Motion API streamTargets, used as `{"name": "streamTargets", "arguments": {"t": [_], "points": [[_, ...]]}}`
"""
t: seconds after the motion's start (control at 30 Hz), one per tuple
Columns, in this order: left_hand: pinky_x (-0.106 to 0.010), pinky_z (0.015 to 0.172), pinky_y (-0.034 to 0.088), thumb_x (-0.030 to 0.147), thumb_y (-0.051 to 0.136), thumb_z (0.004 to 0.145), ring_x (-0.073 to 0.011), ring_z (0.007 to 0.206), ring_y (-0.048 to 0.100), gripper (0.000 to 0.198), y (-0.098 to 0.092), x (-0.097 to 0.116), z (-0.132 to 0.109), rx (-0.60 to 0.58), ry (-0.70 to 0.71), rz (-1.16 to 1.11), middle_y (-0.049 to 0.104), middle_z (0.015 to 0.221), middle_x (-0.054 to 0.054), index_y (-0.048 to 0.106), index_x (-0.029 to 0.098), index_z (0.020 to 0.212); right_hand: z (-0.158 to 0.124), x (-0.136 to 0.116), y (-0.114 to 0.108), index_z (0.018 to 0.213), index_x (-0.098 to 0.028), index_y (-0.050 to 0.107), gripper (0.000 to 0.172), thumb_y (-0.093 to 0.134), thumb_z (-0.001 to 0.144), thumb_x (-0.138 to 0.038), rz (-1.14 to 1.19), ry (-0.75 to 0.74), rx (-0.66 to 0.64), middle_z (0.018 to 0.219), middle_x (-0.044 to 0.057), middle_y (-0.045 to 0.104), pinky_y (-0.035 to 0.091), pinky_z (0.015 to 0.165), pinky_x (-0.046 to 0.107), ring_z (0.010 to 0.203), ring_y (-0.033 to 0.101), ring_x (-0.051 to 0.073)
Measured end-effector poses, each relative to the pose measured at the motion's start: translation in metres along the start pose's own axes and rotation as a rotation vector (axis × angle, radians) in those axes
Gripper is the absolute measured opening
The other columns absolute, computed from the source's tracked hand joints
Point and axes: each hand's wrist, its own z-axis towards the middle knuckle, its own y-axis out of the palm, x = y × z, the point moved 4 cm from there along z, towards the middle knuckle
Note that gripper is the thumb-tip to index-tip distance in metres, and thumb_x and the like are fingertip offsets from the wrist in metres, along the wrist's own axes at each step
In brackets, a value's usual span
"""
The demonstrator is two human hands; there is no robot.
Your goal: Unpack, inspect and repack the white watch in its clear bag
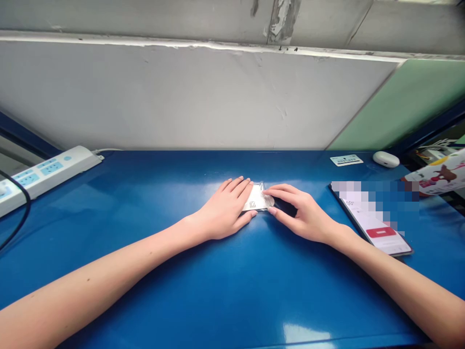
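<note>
A small, flat white packet (256,199) with a printed mark and shiny clear plastic at its edges lies on the blue table (232,281). My left hand (227,208) rests flat over the packet's left part, fingers stretched out and thumb along its near edge. At the packet's right end, my right hand (303,213) has its thumb and fingertips closed around the edge, by a pale rounded piece. Whether that piece belongs to the packet I cannot tell. The packet's left side is hidden under my left hand.
A white power strip (54,169) and a black cable (22,223) are on the left. To the right lie a phone (378,228), partly blurred out, a card (346,160), a white earbud case (386,159) and a printed box (441,174). A grey wall panel (181,97) stands behind.
</note>
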Motion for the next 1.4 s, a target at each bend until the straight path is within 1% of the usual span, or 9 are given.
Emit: {"name": "streamTargets", "arguments": {"t": [0.07, 0.17, 0.37, 0.57, 0.7, 0.9, 1.13, 1.3, 1.4], "points": [[-0.052, 0.118, 0.025, 0.046, 0.039, 0.101, -0.0369, 0.146, 0.03, 0.064, 0.0, 0.0, 0.0, 0.003, 0.0, -0.002, 0.037, 0.156, -0.021, 0.033, 0.004, 0.15, 0.0, 0.0, 0.002, 0.129, -0.021, 0.062, 0.039, 0.063, 0.091, -0.033, -0.028, -0.014, -0.011, 0.127, 0.014, 0.065, 0.052, 0.1, 0.044, 0.117, 0.063, 0.028], [-0.052, 0.118, 0.026, 0.046, 0.039, 0.101, -0.0368, 0.146, 0.031, 0.064, -0.001, 0.0, -0.001, 0.004, -0.001, -0.007, 0.038, 0.155, -0.021, 0.033, 0.005, 0.149, 0.0, 0.002, 0.003, 0.129, -0.024, 0.063, 0.04, 0.065, 0.09, -0.034, -0.057, 0.0, 0.003, 0.127, 0.013, 0.066, 0.052, 0.1, 0.047, 0.118, 0.063, 0.029], [-0.052, 0.118, 0.026, 0.046, 0.041, 0.1, -0.0367, 0.146, 0.031, 0.063, -0.001, 0.0, -0.001, 0.015, -0.004, -0.024, 0.039, 0.154, -0.022, 0.035, 0.006, 0.149, 0.002, 0.002, 0.001, 0.124, -0.022, 0.067, 0.035, 0.064, 0.09, -0.029, -0.035, 0.031, 0.021, 0.124, 0.012, 0.069, 0.053, 0.099, 0.045, 0.114, 0.066, 0.028], [-0.053, 0.117, 0.026, 0.045, 0.04, 0.1, -0.0371, 0.146, 0.031, 0.062, 0.0, 0.0, 0.0, 0.014, 0.0, -0.022, 0.038, 0.155, -0.022, 0.034, 0.006, 0.148, 0.003, 0.003, 0.001, 0.118, -0.023, 0.071, 0.03, 0.064, 0.09, -0.032, 0.022, 0.083, 0.027, 0.121, 0.011, 0.071, 0.053, 0.099, 0.048, 0.114, 0.066, 0.029], [-0.052, 0.117, 0.027, 0.045, 0.039, 0.1, -0.0369, 0.145, 0.033, 0.061, -0.001, 0.0, 0.0, 0.022, 0.001, -0.007, 0.04, 0.154, -0.021, 0.035, 0.008, 0.148, 0.002, 0.002, 0.004, 0.122, -0.022, 0.069, 0.032, 0.06, 0.093, -0.032, -0.007, 0.052, 0.044, 0.129, 0.013, 0.067, 0.05, 0.103, 0.049, 0.121, 0.061, 0.029], [-0.053, 0.117, 0.027, 0.045, 0.041, 0.1, -0.0371, 0.145, 0.032, 0.062, -0.001, 0.0, 0.0, 0.024, -0.001, -0.029, 0.039, 0.154, -0.021, 0.035, 0.007, 0.148, 0.001, -0.001, 0.008, 0.125, -0.023, 0.068, 0.032, 0.053, 0.097, -0.03, -0.04, -0.008, 0.05, 0.132, 0.012, 0.065, 0.048, 0.106, 0.052, 0.125, 0.058, 0.03], [-0.053, 0.117, 0.027, 0.046, 0.04, 0.1, -0.0367, 0.145, 0.033, 0.063, 0.002, 0.0, -0.001, 0.018, -0.008, -0.022, 0.039, 0.154, -0.021, 0.035, 0.007, 0.149, 0.0, 0.001, 0.012, 0.13, -0.022, 0.064, 0.035, 0.051, 0.098, -0.027, -0.086, -0.045, 0.016, 0.135, 0.013, 0.064, 0.047, 0.108, 0.056, 0.13, 0.054, 0.031], [-0.053, 0.118, 0.026, 0.047, 0.04, 0.1, -0.0369, 0.146, 0.031, 0.065, 0.003, -0.001, 0.0, 0.002, -0.014, -0.007, 0.037, 0.156, -0.021, 0.033, 0.005, 0.15, 0.0, -0.001, 0.012, 0.129, -0.017, 0.064, 0.034, 0.051, 0.098, -0.026, -0.111, -0.058, 0.0, 0.136, 0.015, 0.063, 0.046, 0.108, 0.054, 0.132, 0.052, 0.031], [-0.052, 0.118, 0.025, 0.046, 0.041, 0.1, -0.037, 0.146, 0.03, 0.065, 0.002, 0.0, 0.0, -0.013, -0.021, 0.002, 0.037, 0.156, -0.021, 0.033, 0.005, 0.15, 0.001, -0.003, 0.012, 0.127, -0.017, 0.064, 0.033, 0.05, 0.098, -0.026, -0.135, -0.075, 0.0, 0.134, 0.015, 0.064, 0.046, 0.108, 0.054, 0.132, 0.052, 0.031]]}}
